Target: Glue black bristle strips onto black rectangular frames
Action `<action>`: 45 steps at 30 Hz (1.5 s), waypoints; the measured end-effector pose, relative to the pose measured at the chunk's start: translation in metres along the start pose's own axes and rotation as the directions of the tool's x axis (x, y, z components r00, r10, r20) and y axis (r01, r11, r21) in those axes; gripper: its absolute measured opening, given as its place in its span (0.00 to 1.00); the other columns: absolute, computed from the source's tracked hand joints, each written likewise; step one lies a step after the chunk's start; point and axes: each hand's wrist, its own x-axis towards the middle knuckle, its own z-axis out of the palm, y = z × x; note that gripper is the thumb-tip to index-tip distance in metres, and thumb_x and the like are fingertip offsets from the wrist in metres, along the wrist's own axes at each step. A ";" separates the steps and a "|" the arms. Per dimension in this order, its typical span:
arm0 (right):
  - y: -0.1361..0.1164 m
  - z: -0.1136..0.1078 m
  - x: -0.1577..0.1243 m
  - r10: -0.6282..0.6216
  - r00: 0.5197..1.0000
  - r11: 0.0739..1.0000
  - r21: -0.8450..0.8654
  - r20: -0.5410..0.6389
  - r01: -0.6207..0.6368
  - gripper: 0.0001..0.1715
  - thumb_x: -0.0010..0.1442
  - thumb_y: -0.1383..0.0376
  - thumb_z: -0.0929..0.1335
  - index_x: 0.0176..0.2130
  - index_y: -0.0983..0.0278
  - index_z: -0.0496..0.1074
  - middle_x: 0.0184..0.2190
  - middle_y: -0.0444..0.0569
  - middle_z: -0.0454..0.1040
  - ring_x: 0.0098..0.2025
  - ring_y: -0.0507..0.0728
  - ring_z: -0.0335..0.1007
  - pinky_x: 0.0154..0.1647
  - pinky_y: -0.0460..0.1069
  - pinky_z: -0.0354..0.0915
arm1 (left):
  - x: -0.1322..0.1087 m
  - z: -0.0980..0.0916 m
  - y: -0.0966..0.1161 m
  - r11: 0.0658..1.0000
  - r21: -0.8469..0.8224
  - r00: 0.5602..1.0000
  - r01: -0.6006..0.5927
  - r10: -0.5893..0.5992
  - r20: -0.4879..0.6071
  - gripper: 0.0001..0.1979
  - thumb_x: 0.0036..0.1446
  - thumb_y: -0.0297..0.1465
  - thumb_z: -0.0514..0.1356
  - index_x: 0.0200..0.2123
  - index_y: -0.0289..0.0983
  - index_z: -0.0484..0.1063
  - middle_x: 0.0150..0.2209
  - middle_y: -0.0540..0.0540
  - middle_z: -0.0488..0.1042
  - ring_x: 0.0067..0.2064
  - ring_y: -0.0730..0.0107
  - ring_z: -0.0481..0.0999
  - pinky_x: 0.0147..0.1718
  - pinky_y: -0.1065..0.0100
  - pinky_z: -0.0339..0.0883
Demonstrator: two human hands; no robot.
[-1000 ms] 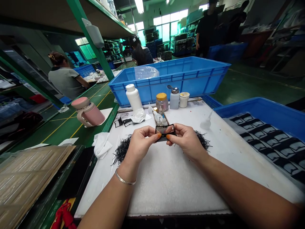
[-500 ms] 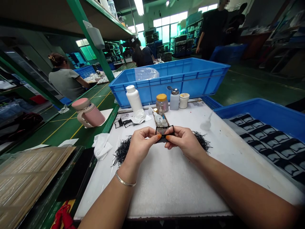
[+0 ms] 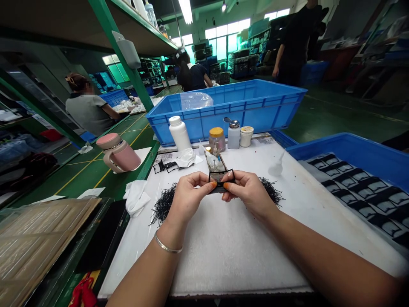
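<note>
Here, two hands (image 3: 188,198) pinching one black frame (image 3: 220,185); two black strip piles (image 3: 162,203), one beside each.

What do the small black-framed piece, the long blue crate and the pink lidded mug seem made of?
Small black-framed piece: perhaps glossy plastic; its clear window catches light. Long blue crate: probably moulded plastic, smooth, with evenly coloured ribs. Pink lidded mug: satin plastic or painted metal; its opaque colour hides which.

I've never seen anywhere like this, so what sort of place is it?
Probably a factory workshop, judging by rows of matching dark-framed parts, large blue crates and other people nearby.
</note>
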 end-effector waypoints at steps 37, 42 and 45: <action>-0.002 0.001 -0.002 -0.006 1.000 1.000 0.000 0.001 0.006 0.05 0.53 0.68 0.69 0.32 0.67 0.69 0.23 0.42 0.73 0.23 0.50 0.71 0.26 0.45 0.68 | 0.000 0.002 0.002 1.000 -0.007 1.000 0.013 -0.013 0.002 0.11 0.49 0.35 0.68 0.27 0.33 0.73 0.26 0.47 0.74 0.29 0.72 0.71 0.31 0.71 0.64; -0.004 0.000 -0.002 -0.019 1.000 1.000 -0.017 0.006 0.020 0.04 0.52 0.68 0.68 0.32 0.67 0.69 0.22 0.42 0.73 0.23 0.50 0.71 0.26 0.44 0.68 | 0.000 0.002 0.002 1.000 0.005 1.000 0.015 -0.016 0.011 0.11 0.50 0.35 0.68 0.28 0.33 0.74 0.26 0.47 0.74 0.29 0.72 0.70 0.31 0.71 0.63; -0.006 0.000 -0.002 -0.028 1.000 0.999 -0.029 0.008 0.028 0.04 0.52 0.68 0.68 0.31 0.67 0.69 0.21 0.42 0.73 0.22 0.49 0.71 0.26 0.44 0.67 | -0.001 0.002 0.001 1.000 0.012 1.000 0.018 -0.018 0.013 0.11 0.50 0.35 0.68 0.29 0.33 0.74 0.26 0.47 0.73 0.29 0.72 0.69 0.31 0.71 0.62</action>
